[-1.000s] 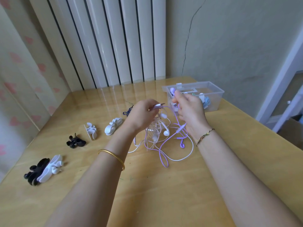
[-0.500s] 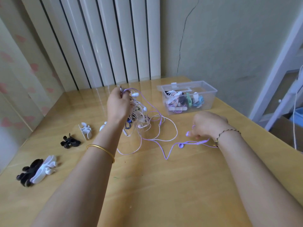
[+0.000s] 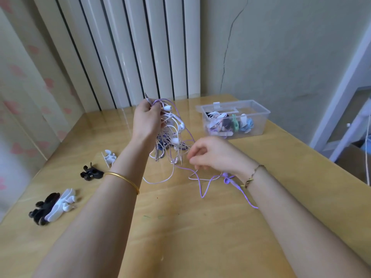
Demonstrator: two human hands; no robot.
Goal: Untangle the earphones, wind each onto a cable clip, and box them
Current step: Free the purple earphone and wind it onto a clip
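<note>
Clear box (image 3: 259, 125) sits on table (image 3: 180, 233) far R, lid off. Inside: several earphones already wound on clips (white, purple, black, green, blue), packed side by side; exact count hard to tell.

L hand (image 3: 147, 122) is raised above the table, fingers closed round the top of the tangle (image 3: 170, 141) of white, purple and dark cords, w/ a jack poking up past the fingers. The rest hangs down to the tabletop.

R hand (image 3: 213, 154) is low, just R of the tangle, fingers curled. Blurred, so can't tell if it pinches a cord. Purple cable (image 3: 204, 184) runs out from under it across the table, its buds (image 3: 226, 177) lying by the wrist.

Spare clips on table at L: white clip (image 3: 108, 157), black clip (image 3: 91, 173), and nearer, a black and white pair (image 3: 51, 207) touching.
</note>
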